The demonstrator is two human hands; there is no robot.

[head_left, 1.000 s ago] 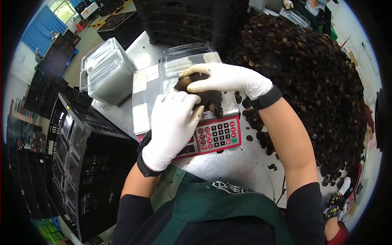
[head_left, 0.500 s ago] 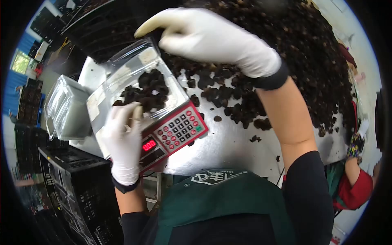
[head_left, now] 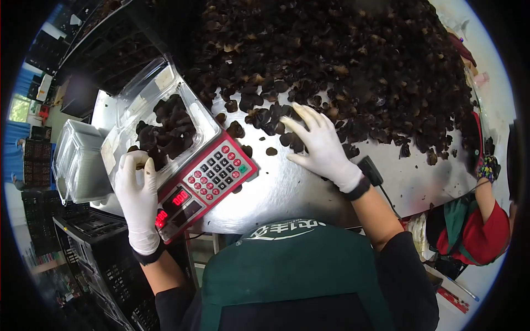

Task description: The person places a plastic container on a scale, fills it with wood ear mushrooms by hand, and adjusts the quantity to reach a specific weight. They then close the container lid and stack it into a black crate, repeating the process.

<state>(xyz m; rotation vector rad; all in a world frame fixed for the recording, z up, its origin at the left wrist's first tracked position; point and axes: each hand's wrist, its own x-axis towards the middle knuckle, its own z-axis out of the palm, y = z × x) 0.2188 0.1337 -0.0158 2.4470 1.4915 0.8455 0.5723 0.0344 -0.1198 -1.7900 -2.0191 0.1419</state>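
Observation:
White gloves cover both hands. My left hand (head_left: 136, 187) is at the near edge of a clear plastic box (head_left: 203, 113), thumb and forefinger curled together; what lies between them is hidden. Dark wood ear mushrooms (head_left: 172, 129) lie heaped in that box, which rests on a red-framed digital scale (head_left: 212, 172) whose red display reads 0.00. My right hand (head_left: 323, 144) is open, fingers spread, over loose wood ear mushrooms (head_left: 265, 118) on the metal table (head_left: 276, 190). Its fingertips reach the edge of these pieces.
A large pile of wood ear mushrooms (head_left: 331, 55) covers the table's far side. Stacked clear plastic boxes (head_left: 80, 163) stand left of the scale, black crates (head_left: 105, 265) below them. A black object with a cable (head_left: 370, 171) lies right of my right hand. At far right is a co-worker's red sleeve (head_left: 488, 234).
My right hand has come down from above the box's far edge to the loose mushrooms, its fingers spreading. My left hand stays at the box. The whole view has shifted.

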